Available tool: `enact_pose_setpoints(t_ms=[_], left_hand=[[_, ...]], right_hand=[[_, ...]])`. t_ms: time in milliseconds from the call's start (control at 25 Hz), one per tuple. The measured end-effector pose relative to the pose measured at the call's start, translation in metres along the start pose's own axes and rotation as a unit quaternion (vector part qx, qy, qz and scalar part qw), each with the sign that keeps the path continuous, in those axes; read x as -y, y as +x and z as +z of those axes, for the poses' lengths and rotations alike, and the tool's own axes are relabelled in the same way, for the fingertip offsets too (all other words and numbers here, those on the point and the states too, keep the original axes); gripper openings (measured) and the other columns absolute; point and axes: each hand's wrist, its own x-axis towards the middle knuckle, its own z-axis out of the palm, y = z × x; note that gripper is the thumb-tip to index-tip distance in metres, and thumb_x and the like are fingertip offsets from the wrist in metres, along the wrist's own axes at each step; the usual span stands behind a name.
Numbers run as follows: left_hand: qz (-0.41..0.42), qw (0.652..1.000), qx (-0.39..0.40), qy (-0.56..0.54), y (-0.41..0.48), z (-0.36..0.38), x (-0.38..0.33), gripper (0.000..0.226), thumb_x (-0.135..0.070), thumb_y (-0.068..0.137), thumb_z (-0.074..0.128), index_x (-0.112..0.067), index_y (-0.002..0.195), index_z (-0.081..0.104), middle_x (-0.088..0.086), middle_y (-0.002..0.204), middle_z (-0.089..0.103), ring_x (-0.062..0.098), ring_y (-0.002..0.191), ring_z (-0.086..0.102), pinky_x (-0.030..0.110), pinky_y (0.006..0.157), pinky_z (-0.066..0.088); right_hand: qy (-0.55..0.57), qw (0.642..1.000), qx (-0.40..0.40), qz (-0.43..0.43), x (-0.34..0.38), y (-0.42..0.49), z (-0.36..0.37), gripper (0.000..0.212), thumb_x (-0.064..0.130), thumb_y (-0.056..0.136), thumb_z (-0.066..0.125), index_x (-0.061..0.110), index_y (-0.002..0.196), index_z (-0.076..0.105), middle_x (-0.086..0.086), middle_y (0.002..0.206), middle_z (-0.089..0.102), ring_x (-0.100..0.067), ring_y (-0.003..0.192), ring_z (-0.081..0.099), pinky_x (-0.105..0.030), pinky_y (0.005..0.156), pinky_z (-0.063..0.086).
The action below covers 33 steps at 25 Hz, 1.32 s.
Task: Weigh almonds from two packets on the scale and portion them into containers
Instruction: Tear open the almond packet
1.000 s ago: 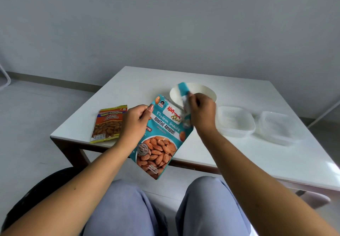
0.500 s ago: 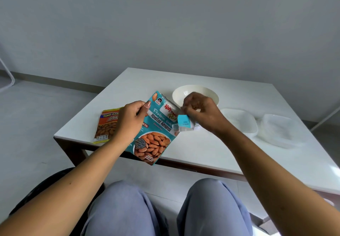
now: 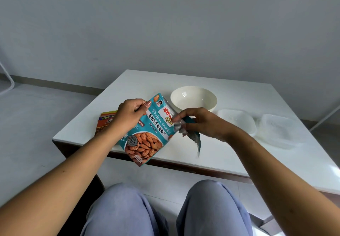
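Left: our left hand (image 3: 131,115) grips the teal packet (image 3: 147,132) by its upper left edge, thumb on the front.
Packet: we hold it tilted in the air over the near edge of the table (image 3: 184,81), front towards us.
Right: our right hand (image 3: 202,123) pinches a torn strip (image 3: 193,138) at the packet's top corner; the strip hangs down, and we cannot tell if it is still joined.
Behind: a cream bowl (image 3: 193,97) stands on the table.
Beside: a clear container (image 3: 239,121), then a second container (image 3: 277,130).
Far left: an orange packet (image 3: 105,123) lies flat, partly hidden.
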Motion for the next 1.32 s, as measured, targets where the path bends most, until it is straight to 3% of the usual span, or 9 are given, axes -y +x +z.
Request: enact_pose_setpoints(t_ms=[200, 400, 560, 760, 920, 1040, 1160, 1240, 1320], left_hand=[[0.012, 1.0, 0.013, -0.011, 0.006, 0.002, -0.007, 0.029, -0.032, 0.096, 0.053, -0.007, 0.09, 0.066, 0.002, 0.082, 0.075, 0.011, 0.065, 0.072, 0.03, 0.058, 0.056], [0.048, 0.998, 0.028, -0.013, 0.006, 0.004, -0.011, 0.028, -0.03, 0.096, 0.053, -0.006, 0.091, 0.065, -0.006, 0.078, 0.073, 0.009, 0.066, 0.072, 0.028, 0.058, 0.057], [0.07, 0.996, 0.056, -0.01, 0.007, 0.004, -0.018, 0.024, -0.03, 0.095, 0.053, -0.012, 0.089, 0.066, -0.007, 0.08, 0.073, 0.009, 0.071, 0.072, 0.03, 0.061, 0.058], [0.061, 0.996, 0.056, -0.019, 0.009, 0.002, -0.02, 0.026, -0.03, 0.096, 0.052, -0.008, 0.093, 0.066, 0.001, 0.086, 0.073, 0.017, 0.076, 0.073, 0.035, 0.065, 0.059], [0.056, 0.997, 0.047, -0.03, 0.008, 0.0, -0.015, 0.026, -0.03, 0.096, 0.052, -0.007, 0.091, 0.065, 0.0, 0.085, 0.073, 0.021, 0.078, 0.073, 0.035, 0.065, 0.059], [0.079, 0.996, 0.041, -0.027, 0.007, 0.0, -0.014, 0.027, -0.03, 0.096, 0.052, -0.008, 0.092, 0.066, 0.0, 0.085, 0.073, 0.023, 0.08, 0.073, 0.039, 0.067, 0.059], [0.134, 0.99, 0.043, 0.03, 0.005, 0.003, -0.02, 0.027, -0.032, 0.096, 0.052, -0.011, 0.09, 0.068, 0.004, 0.084, 0.073, 0.021, 0.079, 0.071, 0.046, 0.068, 0.058], [0.176, 0.978, 0.037, 0.101, 0.003, 0.006, -0.023, 0.038, -0.048, 0.093, 0.049, -0.014, 0.097, 0.066, 0.003, 0.09, 0.072, 0.022, 0.084, 0.068, 0.049, 0.073, 0.056], [0.181, 0.951, 0.042, 0.247, 0.001, 0.006, -0.021, 0.071, -0.075, 0.077, 0.046, -0.025, 0.128, 0.049, -0.001, 0.124, 0.06, 0.022, 0.116, 0.055, 0.057, 0.102, 0.041]], right_hand=[[-0.007, 0.996, -0.084, 0.024, 0.001, 0.001, 0.001, 0.022, 0.01, 0.092, 0.058, 0.02, 0.111, 0.061, 0.011, 0.104, 0.062, -0.021, 0.092, 0.063, -0.02, 0.06, 0.058], [0.025, 0.999, -0.005, 0.036, 0.004, 0.0, -0.002, 0.028, 0.005, 0.094, 0.052, 0.017, 0.116, 0.064, 0.01, 0.109, 0.059, -0.017, 0.091, 0.061, -0.021, 0.061, 0.057], [0.084, 0.994, 0.037, 0.059, 0.002, 0.001, -0.005, 0.017, 0.008, 0.095, 0.051, 0.013, 0.11, 0.056, 0.003, 0.11, 0.063, -0.02, 0.095, 0.061, -0.025, 0.067, 0.056], [0.059, 0.996, 0.023, 0.058, 0.005, 0.004, -0.002, 0.023, 0.01, 0.094, 0.054, 0.017, 0.115, 0.051, -0.006, 0.119, 0.065, -0.019, 0.092, 0.064, -0.026, 0.069, 0.055], [0.043, 0.998, -0.013, 0.047, 0.009, 0.003, 0.002, 0.029, 0.013, 0.093, 0.056, 0.024, 0.119, 0.05, 0.002, 0.114, 0.067, -0.018, 0.086, 0.067, -0.031, 0.073, 0.059], [-0.028, 0.999, 0.008, 0.033, 0.011, 0.004, 0.002, 0.026, 0.011, 0.095, 0.051, 0.025, 0.116, 0.059, 0.009, 0.108, 0.065, -0.015, 0.088, 0.065, -0.024, 0.069, 0.059], [-0.056, 0.997, 0.048, 0.034, 0.012, 0.006, 0.006, 0.032, 0.007, 0.095, 0.049, 0.026, 0.118, 0.06, 0.011, 0.103, 0.064, -0.015, 0.087, 0.066, -0.017, 0.066, 0.058], [-0.046, 0.998, 0.035, 0.023, 0.012, 0.006, 0.01, 0.032, 0.008, 0.095, 0.049, 0.022, 0.121, 0.061, 0.011, 0.099, 0.065, -0.012, 0.082, 0.067, -0.016, 0.066, 0.057], [-0.018, 1.0, 0.005, 0.011, 0.014, 0.006, 0.009, 0.03, 0.009, 0.095, 0.05, 0.02, 0.121, 0.062, 0.014, 0.097, 0.065, -0.008, 0.08, 0.066, -0.014, 0.064, 0.055]])
